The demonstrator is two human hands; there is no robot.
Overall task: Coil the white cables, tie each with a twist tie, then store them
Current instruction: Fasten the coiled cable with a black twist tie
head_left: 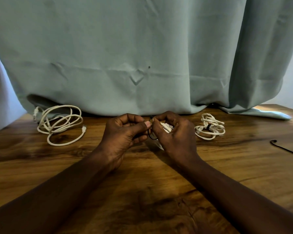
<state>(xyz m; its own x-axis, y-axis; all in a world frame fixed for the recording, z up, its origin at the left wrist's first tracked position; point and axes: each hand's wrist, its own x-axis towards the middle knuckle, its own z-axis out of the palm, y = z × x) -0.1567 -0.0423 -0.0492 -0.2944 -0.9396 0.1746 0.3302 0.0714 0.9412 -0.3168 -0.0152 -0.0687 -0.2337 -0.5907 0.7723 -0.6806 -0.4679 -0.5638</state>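
Forearms (71,191) stretched over the wooden table (147,179), my left hand (123,134) pinched the black twist tie (149,133) while my right hand (175,135) gripped the coiled white cable (166,127).

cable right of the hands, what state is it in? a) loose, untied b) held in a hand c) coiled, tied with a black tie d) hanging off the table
C: the cable lies coiled on the table with a black tie round its middle.
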